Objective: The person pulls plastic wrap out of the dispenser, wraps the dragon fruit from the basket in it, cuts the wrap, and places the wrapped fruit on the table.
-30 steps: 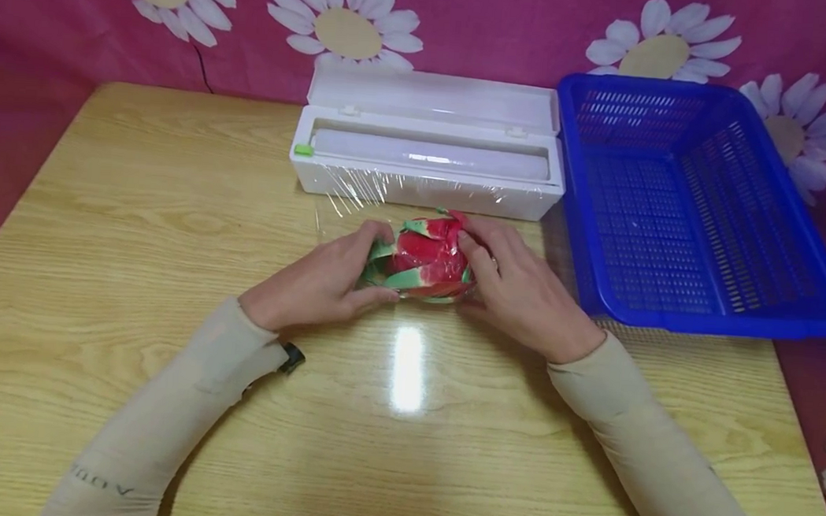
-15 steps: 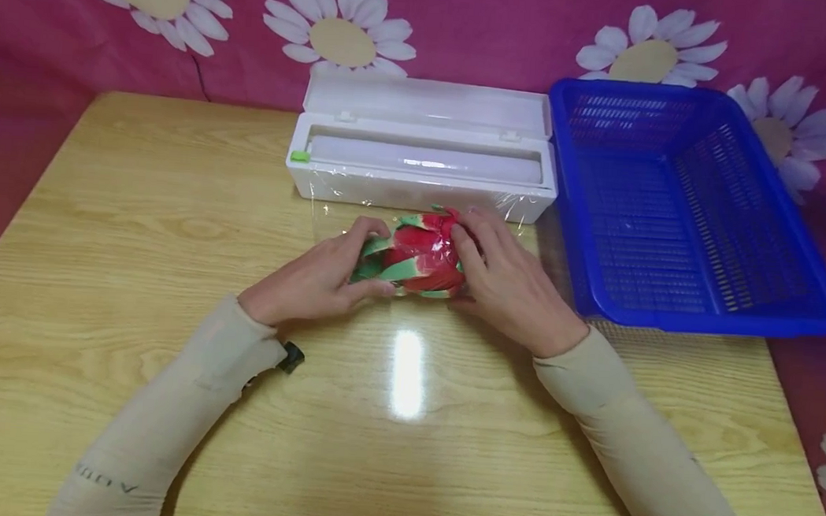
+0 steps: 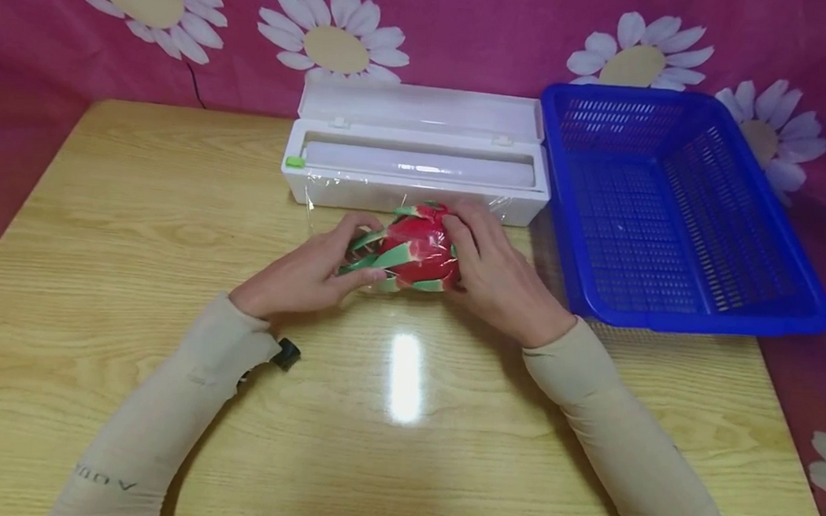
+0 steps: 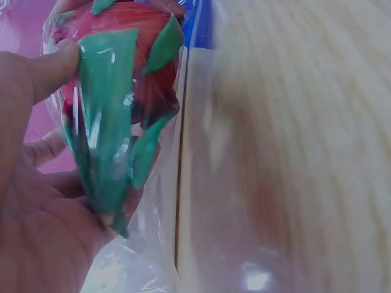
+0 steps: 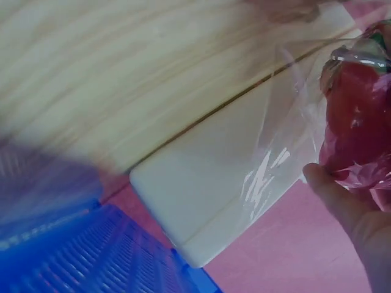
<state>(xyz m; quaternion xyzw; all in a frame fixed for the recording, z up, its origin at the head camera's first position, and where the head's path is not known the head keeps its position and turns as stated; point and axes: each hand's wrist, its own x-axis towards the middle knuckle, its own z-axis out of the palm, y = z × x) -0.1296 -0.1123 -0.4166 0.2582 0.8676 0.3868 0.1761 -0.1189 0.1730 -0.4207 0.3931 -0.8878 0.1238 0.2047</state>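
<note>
A red dragon fruit (image 3: pixel 421 247) with green scales is held between my two hands, covered in clear cling film (image 5: pixel 266 177). My left hand (image 3: pixel 312 275) grips its green-tipped end, thumb on the near side. At the red end, my right hand (image 3: pixel 493 271) holds the fruit with fingers bent over it. In the left wrist view, film lies tight over the fruit's green scale (image 4: pixel 109 110). From the fruit the film stretches back to a white dispenser box (image 3: pixel 416 199), whose lid (image 3: pixel 422 110) stands raised. Inside the box lies the film roll (image 3: pixel 419 164).
A blue plastic basket (image 3: pixel 588 296) stands at the right, against the dispenser's end. Left of the box a green slider (image 3: pixel 295 162) sits on its edge. Behind the wooden table (image 3: pixel 399 478) hangs a pink cloth (image 3: pixel 484 25) with white flowers.
The view has shifted slightly, moving the box and basket left and down in the frame. Both hands keep hold of the dragon fruit, which has turned a little and sits closer to the box.
</note>
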